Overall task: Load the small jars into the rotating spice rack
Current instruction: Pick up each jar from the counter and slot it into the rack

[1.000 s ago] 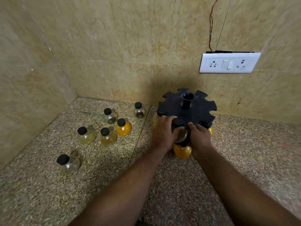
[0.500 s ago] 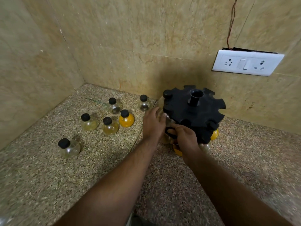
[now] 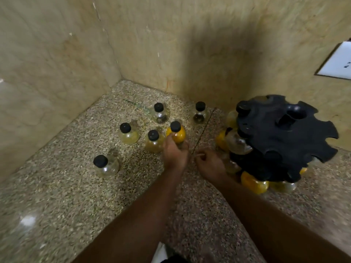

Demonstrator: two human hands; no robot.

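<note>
On the speckled stone worktop (image 3: pixel 76 186), left of the black notched plastic rack (image 3: pixel 284 137), the left hand (image 3: pixel 175 153) has closed its grip round a black-capped orange glass jar (image 3: pixel 179 134), the next load; right hand (image 3: pixel 210 165) slack, empty.

Rack (image 3: pixel 284 137) blurred, socket (image 3: pixel 340 63) cut off.
Motion smear on rack, which half hides lower jars (image 3: pixel 254 183); socket cropped at right edge; left hand (image 3: pixel 175 152) covers base of orange jar (image 3: pixel 177 134).

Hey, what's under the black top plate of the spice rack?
Jars hang below the top plate: a clear jar at its left edge, an orange jar lower at the front, more yellowish ones partly showing. The plate covers the rack's middle and far side.
</note>
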